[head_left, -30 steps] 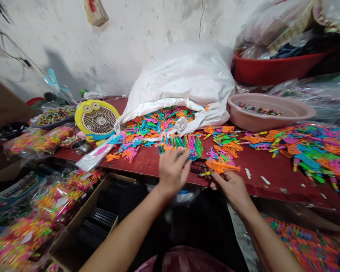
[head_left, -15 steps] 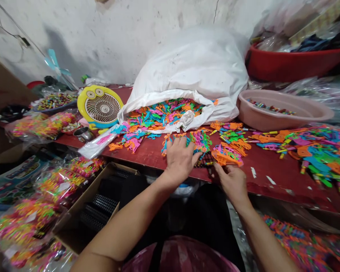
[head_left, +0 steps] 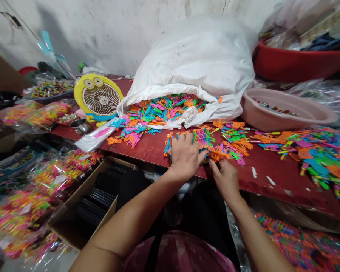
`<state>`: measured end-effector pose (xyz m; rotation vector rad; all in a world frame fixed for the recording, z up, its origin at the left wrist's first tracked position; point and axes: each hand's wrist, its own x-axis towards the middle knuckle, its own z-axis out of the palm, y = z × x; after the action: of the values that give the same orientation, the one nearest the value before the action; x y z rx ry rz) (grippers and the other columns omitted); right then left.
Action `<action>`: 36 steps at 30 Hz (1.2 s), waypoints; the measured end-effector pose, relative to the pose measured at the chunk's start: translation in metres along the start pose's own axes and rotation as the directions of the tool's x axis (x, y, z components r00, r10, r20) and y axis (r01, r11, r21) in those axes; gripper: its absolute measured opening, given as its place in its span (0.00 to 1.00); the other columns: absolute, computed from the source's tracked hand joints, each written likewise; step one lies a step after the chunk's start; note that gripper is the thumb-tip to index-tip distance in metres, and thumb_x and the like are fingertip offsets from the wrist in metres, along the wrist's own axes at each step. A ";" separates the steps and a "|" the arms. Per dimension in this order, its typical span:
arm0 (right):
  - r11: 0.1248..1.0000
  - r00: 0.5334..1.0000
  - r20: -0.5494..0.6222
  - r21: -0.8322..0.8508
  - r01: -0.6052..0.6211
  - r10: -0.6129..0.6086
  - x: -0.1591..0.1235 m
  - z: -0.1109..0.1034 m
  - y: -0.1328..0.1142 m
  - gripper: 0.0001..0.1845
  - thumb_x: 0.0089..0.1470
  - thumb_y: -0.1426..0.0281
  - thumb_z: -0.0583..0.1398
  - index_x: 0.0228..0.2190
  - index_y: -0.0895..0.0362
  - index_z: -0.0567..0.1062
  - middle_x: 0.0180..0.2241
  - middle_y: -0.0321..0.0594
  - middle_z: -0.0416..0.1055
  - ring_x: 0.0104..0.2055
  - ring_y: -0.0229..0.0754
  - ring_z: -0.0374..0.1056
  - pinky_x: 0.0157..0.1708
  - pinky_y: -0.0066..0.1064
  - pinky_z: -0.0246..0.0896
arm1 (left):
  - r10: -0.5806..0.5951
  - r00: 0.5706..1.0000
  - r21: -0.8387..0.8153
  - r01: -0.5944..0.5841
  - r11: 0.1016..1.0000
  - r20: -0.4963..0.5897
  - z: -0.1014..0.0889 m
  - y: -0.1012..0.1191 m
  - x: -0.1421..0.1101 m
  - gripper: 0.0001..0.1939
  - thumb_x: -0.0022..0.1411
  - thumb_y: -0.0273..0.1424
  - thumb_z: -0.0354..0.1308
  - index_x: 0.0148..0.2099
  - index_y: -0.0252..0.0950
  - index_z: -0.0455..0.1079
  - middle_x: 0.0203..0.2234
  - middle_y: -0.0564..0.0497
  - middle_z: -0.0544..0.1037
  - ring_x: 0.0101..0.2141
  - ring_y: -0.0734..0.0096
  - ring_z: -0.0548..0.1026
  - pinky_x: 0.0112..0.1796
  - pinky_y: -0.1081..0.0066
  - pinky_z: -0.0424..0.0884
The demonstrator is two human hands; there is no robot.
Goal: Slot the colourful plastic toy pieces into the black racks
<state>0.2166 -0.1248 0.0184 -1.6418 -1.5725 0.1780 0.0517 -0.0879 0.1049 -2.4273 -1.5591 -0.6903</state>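
A black grid tray set with colourful plastic pieces (head_left: 204, 136) lies near the front edge of the red table. Over its middle rests my left hand (head_left: 185, 155), back up, fingers laid across the pieces and thumb stretched to the right; most of the tray is hidden under it. At the tray's right side my right hand (head_left: 226, 175) pinches an orange plastic piece (head_left: 220, 154) between thumb and fingers; its fingertips are partly hidden. Just beyond, a small heap of loose plastic pieces (head_left: 238, 145) lies on the table.
A white sack (head_left: 192, 56) spills more pieces behind the tray. A yellow fan (head_left: 78, 92) stands left, a pink basin (head_left: 289, 119) right. A large pile of pieces (head_left: 323, 151) covers the table's right end. Below left, a cardboard box (head_left: 65, 226) holds black grids.
The view has shifted slightly. My right hand has moved left and in against the tray with the orange piece, closer to my left thumb. My left hand stays over the tray.
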 end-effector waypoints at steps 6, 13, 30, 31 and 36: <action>0.977 0.995 0.034 -0.191 0.095 -0.090 0.001 0.005 0.002 0.21 0.64 0.57 0.48 0.30 0.57 0.71 0.26 0.44 0.70 0.26 0.43 0.63 0.28 0.32 0.50 | -0.004 0.999 0.026 0.003 1.000 0.040 -0.005 0.002 -0.001 0.21 0.66 0.49 0.53 0.41 0.37 0.75 0.43 0.42 0.72 0.45 0.54 0.67 0.41 0.59 0.62; 0.988 0.981 0.157 -0.089 0.124 -0.109 0.010 0.003 0.005 0.17 0.63 0.60 0.48 0.30 0.56 0.69 0.28 0.45 0.71 0.29 0.44 0.66 0.30 0.32 0.54 | 0.012 0.995 0.020 -0.014 1.000 0.097 -0.010 -0.001 -0.001 0.19 0.67 0.48 0.53 0.42 0.37 0.75 0.43 0.42 0.72 0.46 0.53 0.67 0.43 0.58 0.63; 0.948 0.879 0.466 -0.311 0.062 0.096 0.024 -0.004 -0.015 0.14 0.64 0.70 0.50 0.44 0.60 0.73 0.41 0.50 0.77 0.42 0.46 0.73 0.36 0.30 0.55 | 0.270 0.962 -0.099 -0.265 0.959 0.047 -0.018 0.002 0.016 0.23 0.65 0.51 0.55 0.53 0.42 0.72 0.48 0.44 0.74 0.50 0.55 0.69 0.55 0.52 0.57; 0.944 0.877 0.470 -0.323 0.066 0.100 0.026 -0.003 -0.015 0.15 0.65 0.70 0.49 0.45 0.60 0.73 0.42 0.50 0.77 0.43 0.47 0.73 0.36 0.30 0.55 | 0.290 0.953 -0.099 -0.282 0.954 0.083 -0.015 0.002 0.020 0.21 0.66 0.49 0.53 0.51 0.42 0.74 0.45 0.45 0.75 0.48 0.57 0.71 0.53 0.54 0.59; 0.929 0.850 0.512 -0.360 0.081 0.124 0.029 -0.005 -0.018 0.19 0.67 0.65 0.46 0.50 0.60 0.69 0.46 0.53 0.76 0.45 0.49 0.73 0.37 0.32 0.55 | 0.269 0.950 -0.079 -0.260 0.963 0.159 -0.004 0.003 0.026 0.16 0.69 0.43 0.52 0.49 0.44 0.75 0.39 0.48 0.79 0.44 0.59 0.74 0.46 0.60 0.63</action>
<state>0.2122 -0.1040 0.0457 -2.0208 -2.1041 0.3946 0.0623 -0.0698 0.1209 -2.7309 -1.2438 -0.4962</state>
